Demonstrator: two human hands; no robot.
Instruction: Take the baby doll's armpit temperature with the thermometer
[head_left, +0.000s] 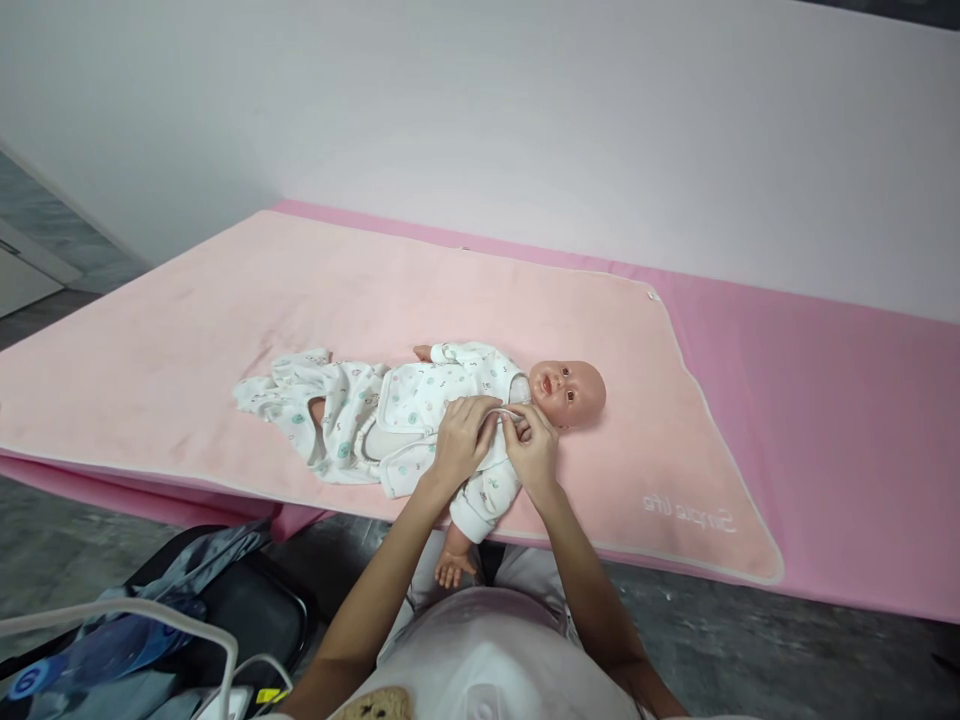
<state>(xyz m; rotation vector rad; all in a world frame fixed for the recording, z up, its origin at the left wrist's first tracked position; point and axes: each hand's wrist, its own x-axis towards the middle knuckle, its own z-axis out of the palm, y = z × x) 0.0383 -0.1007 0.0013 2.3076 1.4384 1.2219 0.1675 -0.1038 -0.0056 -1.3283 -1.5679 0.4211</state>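
A baby doll [568, 393] lies on its back with its head to the right, dressed in a white patterned jacket [420, 392] with small coloured prints. Both my hands meet at the jacket's front edge just below the doll's neck. My left hand [463, 437] pinches the edge from the left. Close beside it, my right hand [534, 447] pinches the same edge near the doll's chin. Matching trousers [341, 410] cover the doll's legs, with a bit of leg showing. One doll arm hangs over the near table edge. My fingers hide whatever fastening lies there.
A light pink mat [187, 300] with a white border covers much of the table, over a brighter pink cloth [847, 430]. Left of my body stands a black chair [251, 610] holding clothing and a blue plastic bottle [105, 650]. A white cable [150, 608] crosses in front.
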